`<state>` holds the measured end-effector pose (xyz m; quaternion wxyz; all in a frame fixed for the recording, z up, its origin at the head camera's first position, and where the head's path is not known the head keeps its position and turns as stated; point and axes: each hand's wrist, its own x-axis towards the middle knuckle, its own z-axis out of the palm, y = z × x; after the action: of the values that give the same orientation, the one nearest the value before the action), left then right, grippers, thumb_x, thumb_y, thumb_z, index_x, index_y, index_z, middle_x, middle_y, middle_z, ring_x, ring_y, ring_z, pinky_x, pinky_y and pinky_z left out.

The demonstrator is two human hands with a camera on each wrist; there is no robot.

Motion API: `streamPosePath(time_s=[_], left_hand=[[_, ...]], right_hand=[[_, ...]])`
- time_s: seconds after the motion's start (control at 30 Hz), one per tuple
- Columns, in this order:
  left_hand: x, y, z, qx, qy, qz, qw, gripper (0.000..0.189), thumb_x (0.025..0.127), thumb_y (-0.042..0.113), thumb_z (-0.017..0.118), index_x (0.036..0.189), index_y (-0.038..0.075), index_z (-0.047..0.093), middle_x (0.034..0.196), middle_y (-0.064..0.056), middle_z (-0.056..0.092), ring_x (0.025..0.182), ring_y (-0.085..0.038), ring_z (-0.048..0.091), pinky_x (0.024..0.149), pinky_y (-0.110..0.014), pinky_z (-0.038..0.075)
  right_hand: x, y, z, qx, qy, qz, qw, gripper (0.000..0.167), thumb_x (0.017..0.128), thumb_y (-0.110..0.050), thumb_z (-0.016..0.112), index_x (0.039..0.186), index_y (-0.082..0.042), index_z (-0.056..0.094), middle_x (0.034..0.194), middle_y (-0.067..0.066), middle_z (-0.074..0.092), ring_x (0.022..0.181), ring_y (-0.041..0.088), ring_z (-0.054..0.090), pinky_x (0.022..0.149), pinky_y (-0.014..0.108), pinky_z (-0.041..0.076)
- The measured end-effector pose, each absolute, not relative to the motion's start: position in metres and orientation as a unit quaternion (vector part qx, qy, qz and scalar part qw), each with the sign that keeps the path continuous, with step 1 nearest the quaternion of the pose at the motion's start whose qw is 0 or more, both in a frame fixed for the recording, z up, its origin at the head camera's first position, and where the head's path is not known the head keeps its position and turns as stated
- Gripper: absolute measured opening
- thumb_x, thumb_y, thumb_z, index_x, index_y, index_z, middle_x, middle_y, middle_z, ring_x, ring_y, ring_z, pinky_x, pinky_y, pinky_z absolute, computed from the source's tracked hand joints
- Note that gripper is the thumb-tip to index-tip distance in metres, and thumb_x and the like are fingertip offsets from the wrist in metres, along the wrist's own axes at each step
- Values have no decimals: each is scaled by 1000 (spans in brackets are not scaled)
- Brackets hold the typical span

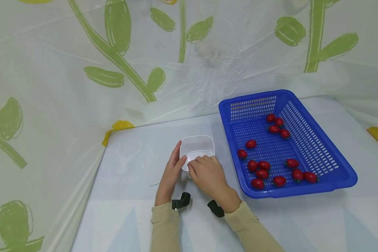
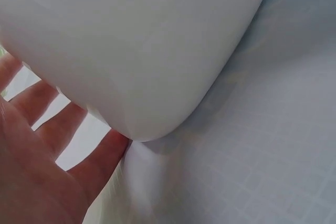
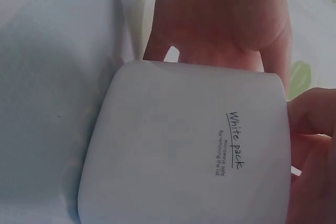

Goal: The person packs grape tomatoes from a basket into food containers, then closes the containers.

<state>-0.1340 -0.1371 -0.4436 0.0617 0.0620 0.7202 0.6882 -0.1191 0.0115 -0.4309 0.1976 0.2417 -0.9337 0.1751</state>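
Observation:
A white square plastic container (image 1: 196, 143) stands upright on the table, its open top facing up. My left hand (image 1: 171, 171) holds its left side, fingers spread along the outer wall and thumb at the rim. In the left wrist view those fingers (image 2: 102, 153) touch the smooth side low down. My right hand (image 1: 208, 175) grips the near rim with curled fingers, covering part of the container's inside. In the right wrist view the container's front wall (image 3: 173, 140) bears the words "White pack".
A blue slotted basket (image 1: 330, 147) stands to the right, with several red cherry tomatoes (image 1: 264, 165) scattered on its bottom. Left of the container, a clear lid (image 1: 152, 175) lies flat on the table. A white leaf-patterned curtain (image 1: 189, 87) hangs behind the table.

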Motion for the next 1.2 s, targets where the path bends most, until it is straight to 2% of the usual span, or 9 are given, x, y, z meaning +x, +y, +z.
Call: streamPosePath(time_s=[0.33, 0.47, 0.63, 0.9, 1.07, 1.13, 1.2], left_hand=[[-134, -138, -445, 59, 729, 679, 60, 56, 93, 27, 47, 142, 25, 21, 145, 15, 17, 131, -4, 12, 107, -41, 12], [-134, -138, -444, 63, 730, 679, 56, 56, 93, 26, 47, 143, 24, 21, 145, 14, 16, 132, -4, 12, 107, -40, 12], [-133, -138, -444, 62, 729, 680, 57, 55, 92, 26, 49, 141, 31, 23, 144, 15, 16, 131, -2, 13, 107, -37, 12], [-132, -138, -444, 52, 747, 661, 55, 56, 92, 35, 46, 142, 30, 22, 143, 17, 19, 131, -4, 15, 106, -41, 15], [-134, -141, -450, 47, 749, 658, 60, 55, 91, 33, 49, 139, 38, 24, 142, 21, 19, 130, -3, 16, 105, -43, 15], [-135, -141, -449, 53, 750, 656, 62, 55, 91, 32, 49, 140, 36, 23, 143, 21, 18, 131, -4, 15, 106, -43, 15], [-133, -139, -444, 64, 749, 656, 63, 57, 92, 30, 48, 142, 29, 21, 144, 16, 16, 132, -6, 14, 106, -42, 14]], right_hand=[[-119, 14, -424, 226, -928, 247, 165, 17, 85, -23, 57, 97, -19, 68, 95, -6, 63, 88, 11, 57, 74, 31, 43], [-116, 15, -415, 223, -924, 286, 124, 20, 85, -25, 58, 103, -19, 66, 99, -6, 61, 86, 10, 57, 75, 28, 47], [-110, 19, -403, 244, -918, 302, 83, 24, 87, -29, 57, 109, -20, 63, 98, -7, 59, 82, 5, 55, 71, 23, 48], [-105, 31, -386, 319, -882, 343, 45, 19, 89, -26, 53, 105, -20, 62, 93, -12, 57, 80, 3, 53, 70, 21, 46], [-104, 43, -377, 337, -846, 413, -1, 20, 91, -28, 51, 109, -24, 59, 95, -16, 56, 83, 0, 52, 71, 20, 46], [-105, 50, -375, 336, -831, 443, -15, 22, 91, -28, 50, 111, -25, 58, 97, -15, 56, 85, 0, 52, 73, 22, 46], [-106, 58, -371, 329, -819, 469, -24, 23, 92, -28, 49, 113, -24, 58, 99, -14, 58, 87, 0, 52, 74, 24, 47]])
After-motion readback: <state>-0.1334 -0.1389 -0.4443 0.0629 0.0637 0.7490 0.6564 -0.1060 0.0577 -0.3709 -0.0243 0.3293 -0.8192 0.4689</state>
